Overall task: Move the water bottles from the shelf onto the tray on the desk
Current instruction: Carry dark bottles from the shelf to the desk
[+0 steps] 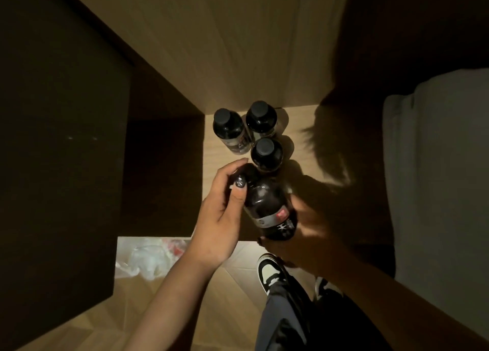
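I hold one dark bottle (pixel 267 205) tilted between my two hands, above the front edge of the wooden shelf (pixel 299 128). My left hand (pixel 222 213) curls round its upper part, thumb on the near side and fingers wrapped over the cap end, so the cap itself is hidden from me. My right hand (pixel 307 231) cups the bottle's lower end from the right; it lies in deep shadow, and I cannot make out just how its fingers sit, only that they close round the base. The bottle's label is a grey band with a small red square and pale characters below it, too blurred for me to read.

Three more bottles (pixel 260 128) stand upright on the shelf just beyond, close together, each with a dark cap and a dark body. The left one shows part of a grey label, unreadable from here. The nearest of the three almost touches the bottle I hold.

A dark panel (pixel 60 139) fills the left side. Something pale grey (pixel 436 165) rises at the right, cut off by the picture's edge. Below, on the wooden floor (pixel 232 297), lies crumpled clear plastic (pixel 148 255) with red marks, and my black-and-white shoe (pixel 271 270) shows under a dark trouser leg (pixel 285 321).
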